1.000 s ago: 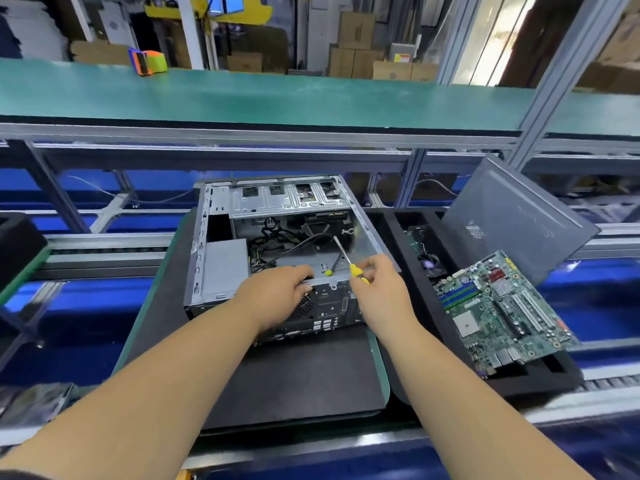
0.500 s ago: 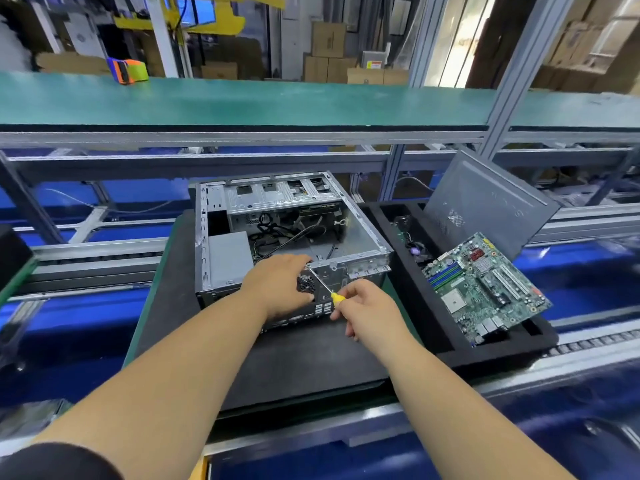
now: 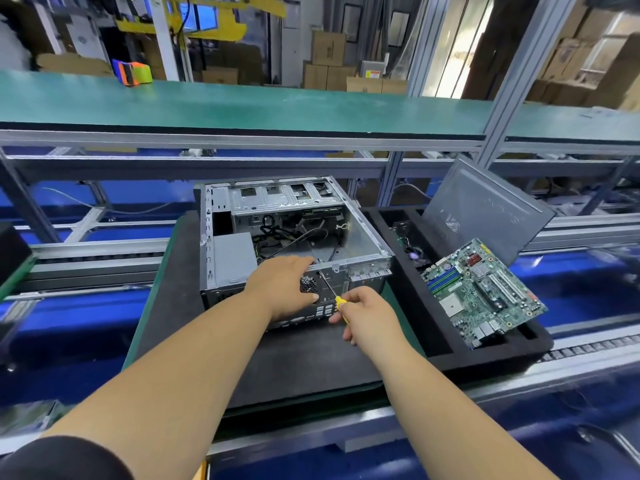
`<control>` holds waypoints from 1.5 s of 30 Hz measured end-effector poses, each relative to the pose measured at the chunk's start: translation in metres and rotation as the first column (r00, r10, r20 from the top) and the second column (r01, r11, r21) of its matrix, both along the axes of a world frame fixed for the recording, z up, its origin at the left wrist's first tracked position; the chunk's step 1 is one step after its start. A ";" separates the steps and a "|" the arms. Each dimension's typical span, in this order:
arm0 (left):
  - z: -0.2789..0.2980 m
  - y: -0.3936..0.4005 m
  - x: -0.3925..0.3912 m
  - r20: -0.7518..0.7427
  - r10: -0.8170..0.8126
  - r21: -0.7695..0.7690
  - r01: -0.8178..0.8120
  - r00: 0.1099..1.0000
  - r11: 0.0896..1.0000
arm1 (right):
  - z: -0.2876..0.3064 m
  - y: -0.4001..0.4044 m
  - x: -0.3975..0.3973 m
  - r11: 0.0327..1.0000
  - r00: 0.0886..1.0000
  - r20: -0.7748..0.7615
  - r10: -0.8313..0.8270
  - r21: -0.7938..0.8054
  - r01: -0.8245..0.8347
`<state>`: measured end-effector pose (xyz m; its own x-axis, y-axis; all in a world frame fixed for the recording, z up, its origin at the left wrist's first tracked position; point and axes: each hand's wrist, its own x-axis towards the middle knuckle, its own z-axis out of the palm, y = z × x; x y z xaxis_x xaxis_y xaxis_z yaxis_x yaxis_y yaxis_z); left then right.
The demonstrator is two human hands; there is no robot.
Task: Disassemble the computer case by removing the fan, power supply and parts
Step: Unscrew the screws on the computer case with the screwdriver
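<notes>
A long green conveyor shelf (image 3: 242, 105) runs across the far side. Below it, a dark grey rectangular foam mat (image 3: 277, 362) carries the open silver metal computer case (image 3: 367, 247), which sits toward the far edge of the mat with its open side up. To the right, just beside the mat, a black foam tray (image 3: 485, 355) holds a dark grey metal side panel (image 3: 485, 209) leaning tilted at the tray's far edge, and a green motherboard (image 3: 485, 292) lying tilted over the tray's near right part.

Inside the case, a grey box-shaped power supply (image 3: 233, 258) sits at the left side, and black cables (image 3: 294, 237) lie loose in the middle.

The left hand (image 3: 287, 289) rests on the near wall of the case, fingers curled over its upper edge and thumb on the outer face near a round vent grille; its grip holds the case wall. The right hand (image 3: 367, 315), near the near right corner of the case, pinches a thin screwdriver with a yellow handle (image 3: 337, 301), so this grip is closed on the tool. The metal shaft points up and left to the case's near wall.
</notes>
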<state>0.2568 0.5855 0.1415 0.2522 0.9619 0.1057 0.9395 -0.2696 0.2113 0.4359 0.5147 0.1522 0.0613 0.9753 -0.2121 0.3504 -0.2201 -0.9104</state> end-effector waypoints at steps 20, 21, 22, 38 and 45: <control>-0.004 0.000 0.005 0.037 0.046 0.130 -0.050 0.998 0.990 | -0.002 0.004 0.002 0.999 0.998 -0.061 -0.021 -0.047 0.018; -0.004 0.000 0.005 0.039 0.044 0.133 -0.049 0.998 0.990 | -0.002 0.003 0.001 0.998 0.998 -0.064 -0.023 -0.054 0.019; -0.004 0.001 0.005 0.042 0.043 0.138 -0.048 0.998 0.989 | -0.002 0.003 0.001 0.998 0.997 -0.068 -0.025 -0.060 0.021; 0.007 0.019 0.006 0.013 0.062 0.009 -0.062 0.998 0.998 | 0.008 0.007 -0.008 0.937 0.867 -0.467 -0.172 -0.350 -0.003; 0.004 0.032 0.002 0.040 -0.054 -0.033 0.055 0.998 0.998 | 0.012 0.006 -0.008 0.924 0.810 -0.556 -0.187 -0.379 -0.047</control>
